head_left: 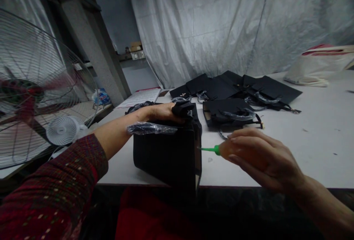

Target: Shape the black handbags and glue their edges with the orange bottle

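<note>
A black bag (166,155) stands upright at the front edge of the white table (318,148). My left hand (160,114) rests on its top, fingers closed on the black upper edge by a plastic-wrapped handle (151,128). My right hand (260,155) is wrapped round a small orange bottle with a green nozzle (214,149). The nozzle tip touches the bag's right side edge.
Several flat black bags (235,111) with wrapped handles lie further back on the table. A large fan (30,89) spins at the left, with a small white fan (62,129) below it. A white and red bag (320,65) sits far right. Plastic sheeting hangs behind.
</note>
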### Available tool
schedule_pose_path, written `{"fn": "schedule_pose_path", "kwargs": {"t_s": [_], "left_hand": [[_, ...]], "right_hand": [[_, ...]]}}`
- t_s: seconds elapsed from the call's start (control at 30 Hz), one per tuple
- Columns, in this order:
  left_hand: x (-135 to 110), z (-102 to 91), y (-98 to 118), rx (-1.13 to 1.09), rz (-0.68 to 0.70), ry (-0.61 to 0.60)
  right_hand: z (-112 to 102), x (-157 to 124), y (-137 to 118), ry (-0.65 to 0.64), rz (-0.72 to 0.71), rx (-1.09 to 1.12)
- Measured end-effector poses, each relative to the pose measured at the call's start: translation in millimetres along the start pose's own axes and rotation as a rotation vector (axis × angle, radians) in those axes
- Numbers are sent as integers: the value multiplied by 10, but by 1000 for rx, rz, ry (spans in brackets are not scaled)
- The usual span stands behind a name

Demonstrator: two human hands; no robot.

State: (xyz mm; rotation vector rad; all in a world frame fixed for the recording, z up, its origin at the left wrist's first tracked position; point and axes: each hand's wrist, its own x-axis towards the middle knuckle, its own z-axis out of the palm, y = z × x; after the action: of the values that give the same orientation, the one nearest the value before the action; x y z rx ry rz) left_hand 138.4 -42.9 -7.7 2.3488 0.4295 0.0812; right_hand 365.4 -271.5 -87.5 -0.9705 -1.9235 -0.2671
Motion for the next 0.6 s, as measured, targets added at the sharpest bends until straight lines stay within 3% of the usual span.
{"fn": "schedule_pose_path", "kwargs": {"t_s": [0.13,0.3,0.47,0.6], "left_hand": [[9,2,9,12,7,3],[5,29,54,45,-10,24],[3,60,88,76,-13,59],[13,60,57,76,0,69]], "right_hand": [[13,-16,18,128,-6,-47],[52,-82,56,-32,-27,-24],[76,-164,72,3,-20,-49],[99,-182,82,-63,-13,6]]}}
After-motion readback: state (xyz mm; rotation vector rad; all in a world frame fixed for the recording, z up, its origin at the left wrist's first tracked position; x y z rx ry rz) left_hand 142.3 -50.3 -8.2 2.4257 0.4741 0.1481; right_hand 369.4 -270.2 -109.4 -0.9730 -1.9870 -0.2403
